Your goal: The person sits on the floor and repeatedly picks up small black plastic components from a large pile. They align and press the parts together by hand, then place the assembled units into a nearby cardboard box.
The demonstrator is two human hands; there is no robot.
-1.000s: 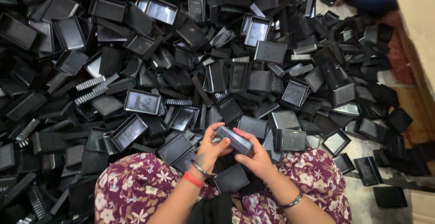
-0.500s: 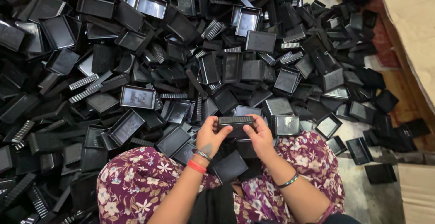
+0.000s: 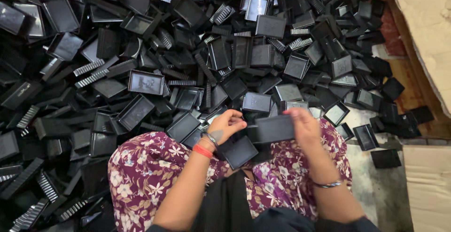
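the right hand [image 3: 306,127] and left hand [image 3: 227,125] are pinching a black tray [image 3: 275,128] between them; the shallow fingertip grip is risking a drop into the pile [image 3: 141,72] ahead.

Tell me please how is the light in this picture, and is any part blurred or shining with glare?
Head view: soft, even light with no hard shadows; pale glare on the glossy floors of several black trays, such as one at the top. The right hand is smeared by motion blur, as is the black tray it holds; the left hand looks sharper. Black pieces crowd into dark mass at the left edge.
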